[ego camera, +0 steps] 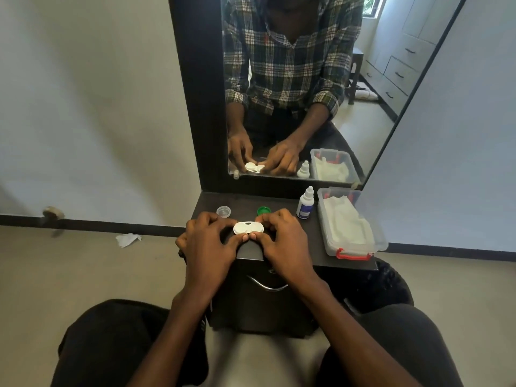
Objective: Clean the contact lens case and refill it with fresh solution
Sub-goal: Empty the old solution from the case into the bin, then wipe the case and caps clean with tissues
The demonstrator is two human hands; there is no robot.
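The white contact lens case (248,227) lies on the dark vanity top (282,203), held between both hands. My left hand (209,241) grips its left end with curled fingers and thumb. My right hand (282,238) pinches its right end. A clear lid (223,211) sits behind my left hand and a green lid (264,211) behind my right hand. A small white solution bottle (305,203) with a blue label stands upright to the right.
A clear plastic box (381,241) with red latches holds white tissues at the right of the top. A mirror (307,79) stands behind. A crumpled tissue (128,240) lies on the floor at left. A drawer handle (268,286) sits below the top.
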